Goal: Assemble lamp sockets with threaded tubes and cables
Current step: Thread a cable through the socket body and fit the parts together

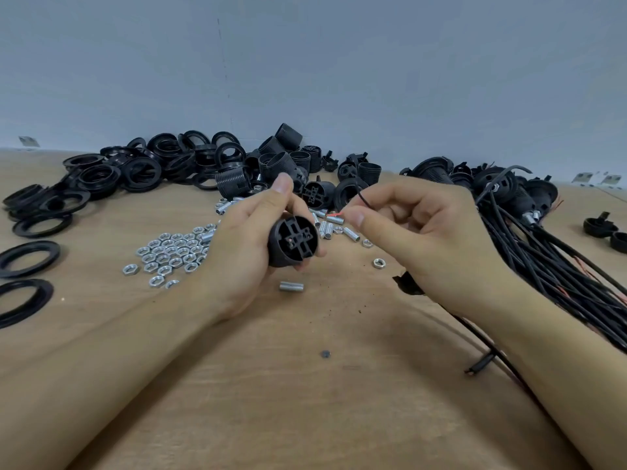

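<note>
Your left hand (244, 245) grips the socket body (293, 241) above the worktop (305, 385) middle, terminal face toward you. Your right hand (407, 228) pinches a thin wire (364, 201), its red tip (336, 215) just beside the socket. Risk: the limp tip may miss its terminal hole or bend; loose nuts (169, 254) below could scatter.

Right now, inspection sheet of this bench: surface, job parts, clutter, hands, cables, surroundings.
Surface: wooden bench, dark specks.
Job's things: socket body gripped in left hand; thin wire pinched in right hand; threaded tube lying loose near the hands.
Clutter: hex nuts, black rings, socket shells.
Grippers: both holding.
Cables: black bundle on the right.
Surroundings: plain grey wall.
</note>
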